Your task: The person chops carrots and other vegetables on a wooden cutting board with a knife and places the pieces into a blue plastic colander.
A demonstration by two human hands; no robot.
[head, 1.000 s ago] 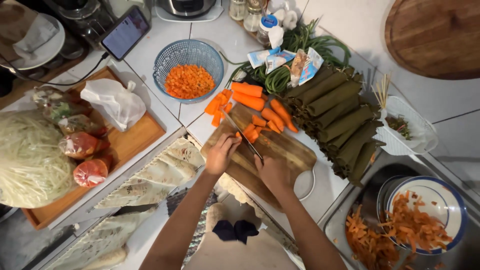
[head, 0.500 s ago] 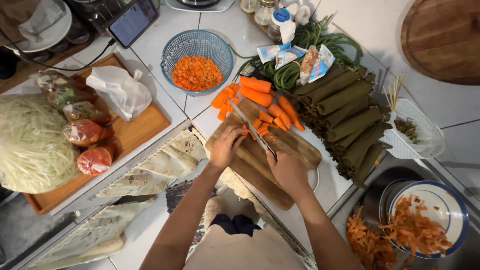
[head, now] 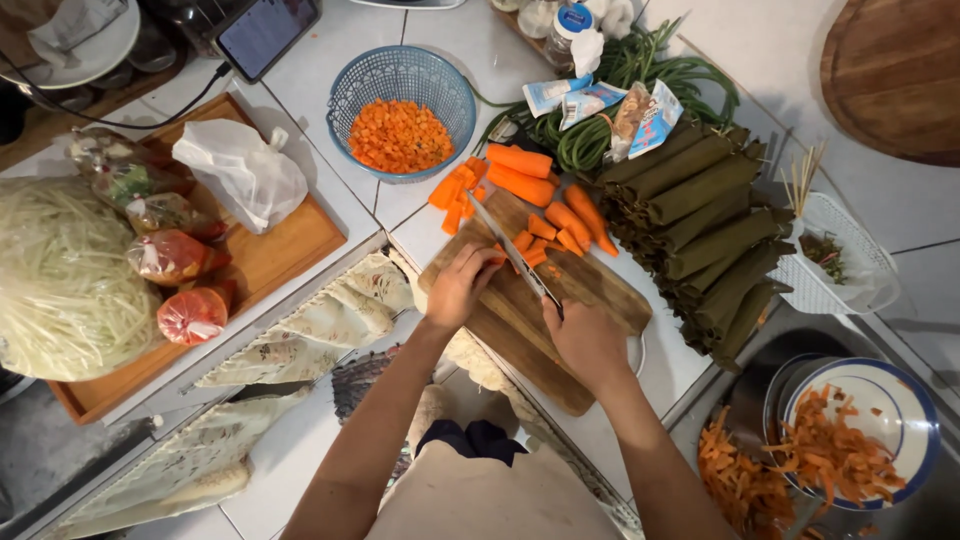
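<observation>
Carrot sticks lie mid-board on my wooden cutting board, left hand curled over them, right hand gripping the knife, with diced carrot filling the blue basket and whole lengths waiting at the board's far edge.

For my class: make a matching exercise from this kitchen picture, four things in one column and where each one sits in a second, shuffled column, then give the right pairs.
Things
1. diced orange carrot cubes
2. long steel kitchen knife
3. rolled dark green leaf parcels
4. curly orange carrot peelings

Places
A. stacked right of the brown wooden chopping board
B. on the blue-rimmed white plate
C. inside the round blue plastic basket
D. gripped in the right hand, blade over the board

Pairs: 1-C, 2-D, 3-A, 4-B
</observation>
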